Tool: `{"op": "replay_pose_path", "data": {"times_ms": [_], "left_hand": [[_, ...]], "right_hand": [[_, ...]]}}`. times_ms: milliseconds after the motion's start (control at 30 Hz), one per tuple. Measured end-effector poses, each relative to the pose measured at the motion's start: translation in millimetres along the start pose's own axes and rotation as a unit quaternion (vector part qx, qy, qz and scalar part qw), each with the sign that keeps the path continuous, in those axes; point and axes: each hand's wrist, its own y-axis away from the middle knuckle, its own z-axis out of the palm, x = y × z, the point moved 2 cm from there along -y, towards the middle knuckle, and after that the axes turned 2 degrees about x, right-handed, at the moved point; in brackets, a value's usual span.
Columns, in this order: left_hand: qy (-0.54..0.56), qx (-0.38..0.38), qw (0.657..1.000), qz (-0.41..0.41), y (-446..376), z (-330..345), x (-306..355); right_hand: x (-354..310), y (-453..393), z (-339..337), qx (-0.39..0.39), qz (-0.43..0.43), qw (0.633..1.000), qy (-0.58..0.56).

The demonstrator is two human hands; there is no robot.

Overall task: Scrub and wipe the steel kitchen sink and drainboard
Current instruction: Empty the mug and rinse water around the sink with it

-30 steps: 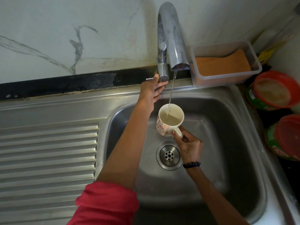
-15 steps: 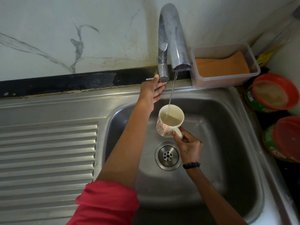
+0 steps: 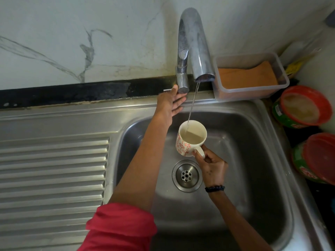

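Tubs with red lids and a clear box crowd the steel sink on the right. Left grip, fingers straight, touches the tap; right grip grasps the mug under the water, above the drain.

I'm standing in a home kitchen: a steel sink with a ribbed drainboard under a curved tap, a marble-look wall behind (a bit stained), and red-lidded tubs crowded into the corner beside a plastic box.
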Motion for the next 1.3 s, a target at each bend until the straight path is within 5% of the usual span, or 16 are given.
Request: {"op": "replay_pose_path", "data": {"times_ms": [733,967,1100,1300], "left_hand": [[0.006,0.044,0.999,0.015,4,3,0],[-0.089,0.072,0.985,0.129,5,2,8],[-0.313,0.123,0.915,0.224,10,7,16],[-0.618,0.185,0.71,0.282,24,31,26]], "right_hand": [[0,-4,-3,-0.012,0.003,0.999,0.035],[-2,-7,-2,-0.019,0.021,0.999,0.031],[-9,-8,-2,-0.022,0.017,0.999,0.029],[-21,-10,-14,-0.036,0.008,0.998,0.049]]}}
